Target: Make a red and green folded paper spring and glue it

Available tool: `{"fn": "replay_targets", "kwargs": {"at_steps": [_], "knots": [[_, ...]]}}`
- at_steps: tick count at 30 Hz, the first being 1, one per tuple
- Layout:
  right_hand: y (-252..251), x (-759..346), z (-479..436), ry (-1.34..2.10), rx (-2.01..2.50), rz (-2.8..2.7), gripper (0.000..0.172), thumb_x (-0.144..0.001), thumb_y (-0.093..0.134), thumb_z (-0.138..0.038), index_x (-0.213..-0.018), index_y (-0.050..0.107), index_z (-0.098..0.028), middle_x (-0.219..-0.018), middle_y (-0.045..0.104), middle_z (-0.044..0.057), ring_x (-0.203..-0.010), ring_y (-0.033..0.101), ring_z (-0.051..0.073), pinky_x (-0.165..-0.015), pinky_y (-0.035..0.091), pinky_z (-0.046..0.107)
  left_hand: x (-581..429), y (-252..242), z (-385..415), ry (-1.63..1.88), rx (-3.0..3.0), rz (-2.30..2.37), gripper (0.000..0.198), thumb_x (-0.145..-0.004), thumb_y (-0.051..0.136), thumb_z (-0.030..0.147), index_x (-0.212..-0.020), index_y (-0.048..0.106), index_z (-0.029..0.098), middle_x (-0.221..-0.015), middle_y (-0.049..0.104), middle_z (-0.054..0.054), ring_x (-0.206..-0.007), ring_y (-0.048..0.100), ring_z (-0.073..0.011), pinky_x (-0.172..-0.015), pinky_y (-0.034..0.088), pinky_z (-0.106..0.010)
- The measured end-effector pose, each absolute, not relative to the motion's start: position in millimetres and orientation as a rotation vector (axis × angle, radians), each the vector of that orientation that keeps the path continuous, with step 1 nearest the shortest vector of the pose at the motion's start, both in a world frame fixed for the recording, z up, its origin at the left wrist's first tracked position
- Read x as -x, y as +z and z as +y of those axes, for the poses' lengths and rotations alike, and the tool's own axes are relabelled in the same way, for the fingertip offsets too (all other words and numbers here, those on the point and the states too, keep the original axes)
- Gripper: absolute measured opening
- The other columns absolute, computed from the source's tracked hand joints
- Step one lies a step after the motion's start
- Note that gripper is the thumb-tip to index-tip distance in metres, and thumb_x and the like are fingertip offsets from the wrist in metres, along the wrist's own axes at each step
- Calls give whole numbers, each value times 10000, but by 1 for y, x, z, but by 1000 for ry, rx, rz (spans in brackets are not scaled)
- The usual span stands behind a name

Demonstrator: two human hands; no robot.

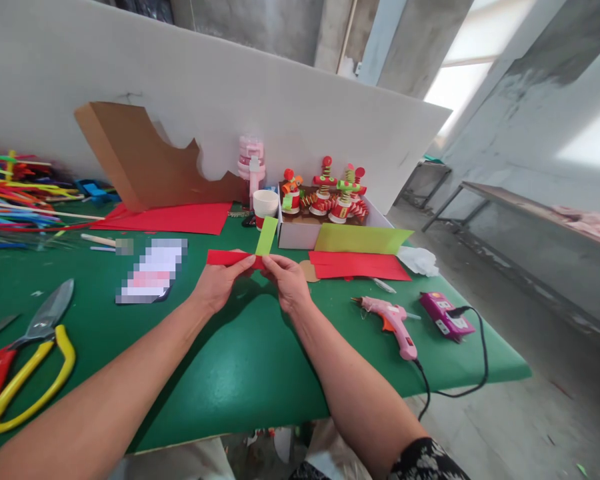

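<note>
On the left, the shears (36,340) lie just beside the left forearm (125,367); a careless swing could knock them. The left hand (219,285) keeps a closed pinch grip on the red strip (226,257), held up over the table (240,380). The right hand (291,279) pinches just as tightly where the green strip (267,237) meets it; loosened fingertips could let the strips skew or part. Whether glue binds them, I cannot tell. Further right, the glue gun (387,317) trails its cord (424,390) over the edge, so a snag could drag it off; a hot nozzle could mark the nearby red sheets (360,265).

Counted: one pair of shears, one phone (153,270), two strips in hand, one bottle (251,163), seemingly four figures (340,211), overlapping, one glue gun, one purple box (445,316).
</note>
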State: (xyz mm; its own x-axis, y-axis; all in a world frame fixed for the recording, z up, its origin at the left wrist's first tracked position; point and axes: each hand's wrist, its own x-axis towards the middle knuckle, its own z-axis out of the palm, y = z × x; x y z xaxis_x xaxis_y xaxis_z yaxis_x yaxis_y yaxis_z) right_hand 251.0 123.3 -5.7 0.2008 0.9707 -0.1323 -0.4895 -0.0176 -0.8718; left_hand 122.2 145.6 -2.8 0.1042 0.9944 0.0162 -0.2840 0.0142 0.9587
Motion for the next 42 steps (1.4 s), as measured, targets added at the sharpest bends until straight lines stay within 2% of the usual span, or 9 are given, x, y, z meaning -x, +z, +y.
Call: {"fn": "replay_targets", "kwargs": {"at_steps": [10, 17, 23, 31, 40, 42], "knots": [[-5, -252, 124, 1177, 1045, -744, 286, -516, 881, -381, -642, 721, -180, -602, 660, -27, -582, 560, 104, -651, 493, 270, -122, -5, 148, 1260, -1143, 959, 364, -556, 860, 472, -672, 685, 175, -643, 651, 0, -621, 555, -148, -629, 450, -290], [-1, -251, 121, 1216, 993, -766, 244, -531, 868, -351, -623, 715, -185, -608, 663, -33, -599, 565, 102, -666, 479, 262, -121, -2, 147, 1241, -1054, 908, 391, -495, 894, 445, -672, 685, 165, -675, 668, -4, -664, 586, -155, -668, 473, -297], [-4, -251, 120, 1197, 985, -872, 297, -535, 882, -331, -756, 752, -179, -725, 726, 0, -657, 601, 122, -702, 494, 275, -120, -2, 149, 1285, -1108, 936, 391, -515, 874, 476, -649, 672, 170, -639, 641, 1, -620, 562, -145, -617, 461, -286], [-9, -254, 125, 1207, 1026, -801, 313, -464, 897, -323, -669, 712, -175, -645, 687, -19, -597, 578, 108, -649, 490, 265, -122, -3, 151, 1234, -1067, 976, 389, -458, 877, 453, -619, 667, 169, -616, 653, -8, -563, 559, -146, -572, 457, -292], [-3, -255, 122, 1247, 1033, -872, 301, -522, 869, -382, -575, 658, -174, -567, 617, -38, -572, 552, 97, -628, 464, 247, -118, -3, 154, 1252, -1173, 979, 393, -464, 885, 460, -574, 639, 173, -528, 598, 23, -528, 519, -125, -539, 406, -265], [-3, -255, 123, 1206, 1038, -861, 309, -525, 868, -385, -547, 638, -179, -550, 598, -44, -565, 540, 98, -623, 460, 249, -120, -3, 153, 1218, -1149, 951, 416, -475, 884, 490, -606, 658, 167, -567, 631, 7, -539, 531, -130, -549, 421, -271]]}}
